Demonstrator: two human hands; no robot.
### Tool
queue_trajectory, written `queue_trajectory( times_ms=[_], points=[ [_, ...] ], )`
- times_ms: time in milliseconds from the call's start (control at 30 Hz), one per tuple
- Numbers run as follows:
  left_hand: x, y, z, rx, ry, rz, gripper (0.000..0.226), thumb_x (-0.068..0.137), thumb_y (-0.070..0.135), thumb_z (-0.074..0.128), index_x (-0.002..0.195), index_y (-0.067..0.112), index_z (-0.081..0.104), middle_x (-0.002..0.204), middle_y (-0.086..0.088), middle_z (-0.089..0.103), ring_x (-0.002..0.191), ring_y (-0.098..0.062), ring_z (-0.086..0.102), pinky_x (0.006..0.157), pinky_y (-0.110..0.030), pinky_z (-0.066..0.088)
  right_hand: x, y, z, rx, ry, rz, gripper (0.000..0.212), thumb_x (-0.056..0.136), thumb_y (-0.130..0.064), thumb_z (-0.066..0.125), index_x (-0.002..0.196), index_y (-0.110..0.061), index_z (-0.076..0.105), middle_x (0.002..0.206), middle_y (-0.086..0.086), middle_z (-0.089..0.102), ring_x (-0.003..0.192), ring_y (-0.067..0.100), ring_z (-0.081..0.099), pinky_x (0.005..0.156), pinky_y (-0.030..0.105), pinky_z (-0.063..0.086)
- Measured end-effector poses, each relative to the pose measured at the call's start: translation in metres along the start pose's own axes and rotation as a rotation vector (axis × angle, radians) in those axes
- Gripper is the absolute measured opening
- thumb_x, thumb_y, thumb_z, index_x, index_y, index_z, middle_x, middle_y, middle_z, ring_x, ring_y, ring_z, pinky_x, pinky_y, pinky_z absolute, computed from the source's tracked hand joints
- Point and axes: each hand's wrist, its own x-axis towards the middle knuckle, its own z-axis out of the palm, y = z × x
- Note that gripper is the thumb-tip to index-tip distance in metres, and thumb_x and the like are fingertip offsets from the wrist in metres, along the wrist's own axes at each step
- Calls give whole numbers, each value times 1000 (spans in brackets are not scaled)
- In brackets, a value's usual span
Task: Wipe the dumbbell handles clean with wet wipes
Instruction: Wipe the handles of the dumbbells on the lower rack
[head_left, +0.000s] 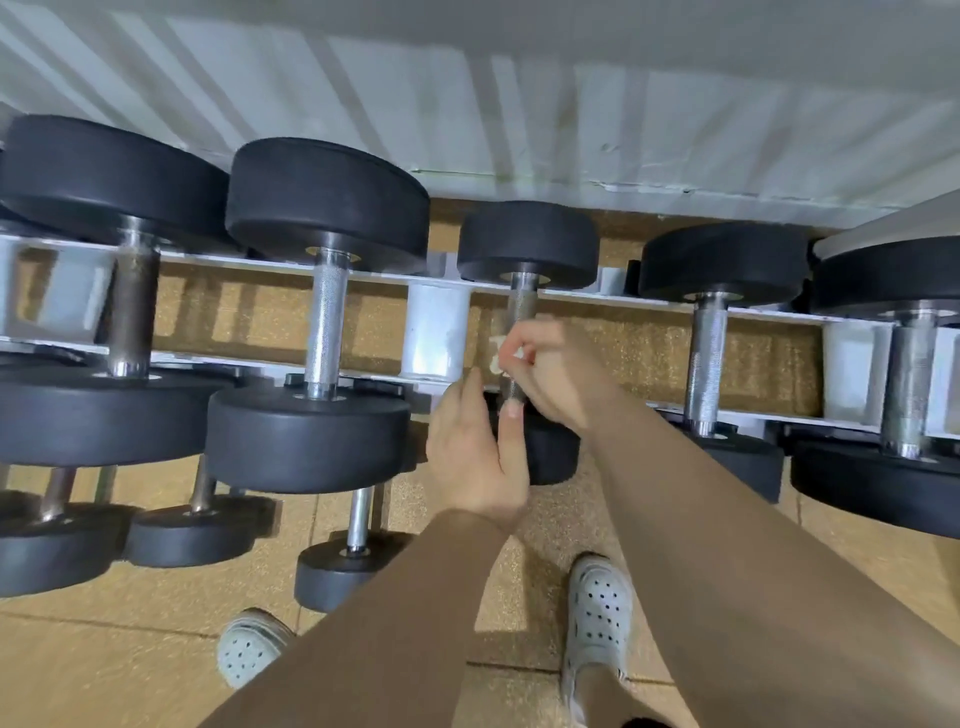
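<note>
Your brown sleeves (363, 623) reach forward from the bottom edge, above your pale perforated clogs (597, 608) on the tan speckled floor (104, 675). Your left hand (475, 457) rests against the near head (550, 452) of the small dumbbell (527, 239), thumb and forefinger both fairly straight and spread apart along its left edge; your other fingers are out of sight. Just beyond it, your right hand (556, 374) has its fingers curled tight around the knurled steel handle (522, 301), clamping a white wet wipe (500, 353) against the metal, with a bit of the wipe sticking out on the left side of your fist. That dumbbell lies across the two rails of the white rack (436, 332), about midway along it, handle pointing away from you. Larger black dumbbells (322, 312) sit on the same rails to either side, apart from it. Smaller dumbbells (343, 566) lie lower down at the left, near your left foot.
</note>
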Motion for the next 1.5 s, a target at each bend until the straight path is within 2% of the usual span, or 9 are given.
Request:
queue_trajectory(
  times_ms=[133, 267, 467, 600, 800, 933, 1133, 1333, 1500],
  points=[
    [-12, -7, -48, -50, -87, 73, 73, 99, 55, 20, 155, 11, 35, 150, -6, 46, 140, -20, 36, 119, -35, 27, -19, -19, 9, -23, 159, 152, 8, 94, -21, 63, 89, -26, 68, 79, -17, 57, 70, 1, 54, 57, 9, 37],
    [8, -31, -135, 117, -66, 229, 55, 102, 44, 34, 140, 11, 56, 126, -9, 62, 120, -27, 50, 104, -32, 34, -40, -72, 38, 132, 276, 139, 3, 89, -23, 70, 89, -24, 67, 72, -13, 57, 67, 4, 53, 66, 24, 42],
    [38, -81, -214, 273, -51, 141, 48, 99, 42, 44, 132, 14, 61, 124, -11, 64, 117, -32, 52, 100, -40, 39, -58, -138, 71, 280, 278, 205, 12, 85, -24, 76, 87, -22, 65, 71, -6, 53, 64, 7, 50, 66, 22, 43],
    [52, -104, -218, 233, -101, 80, 42, 102, 40, 50, 133, 14, 61, 126, -12, 62, 120, -33, 50, 101, -40, 38, -45, -153, 89, 305, 265, 204, 15, 85, -31, 76, 84, -20, 66, 74, -3, 56, 67, 10, 51, 68, 27, 47],
    [66, -126, -190, 61, -47, 109, 72, 90, 60, 26, 124, 11, 65, 116, -14, 63, 113, -34, 54, 96, -37, 40, -18, -126, 113, 227, 202, 78, 23, 82, -38, 78, 76, -20, 64, 65, -9, 55, 62, 8, 50, 64, 31, 46],
    [68, -136, -182, -25, 1, 115, 54, 94, 48, 38, 125, 13, 65, 124, -6, 64, 118, -24, 54, 99, -27, 36, -3, -116, 113, 171, 168, -35, 25, 84, -40, 75, 74, -22, 60, 63, -14, 52, 59, 4, 46, 59, 20, 40],
    [71, -137, -179, -141, 27, 70, 53, 86, 51, 41, 120, 20, 67, 120, -2, 63, 113, -20, 55, 98, -32, 40, 20, -114, 112, 52, 109, -122, 11, 85, -21, 69, 81, -25, 59, 64, -8, 44, 57, 7, 39, 56, 21, 36],
    [75, -142, -175, -147, 51, 72, 29, 99, 39, 53, 122, 23, 62, 121, 4, 62, 113, -17, 55, 99, -34, 42, 41, -128, 124, -18, 136, -296, 17, 85, -8, 59, 86, -25, 62, 76, 5, 53, 61, 3, 52, 58, 16, 42],
    [75, -141, -174, -125, 86, 82, 28, 100, 37, 55, 122, 21, 62, 119, 4, 63, 111, -18, 57, 93, -31, 40, 55, -121, 137, -118, 200, -392, 16, 90, -18, 65, 105, -22, 69, 79, -14, 47, 73, 9, 48, 73, 27, 38]
  ],
)
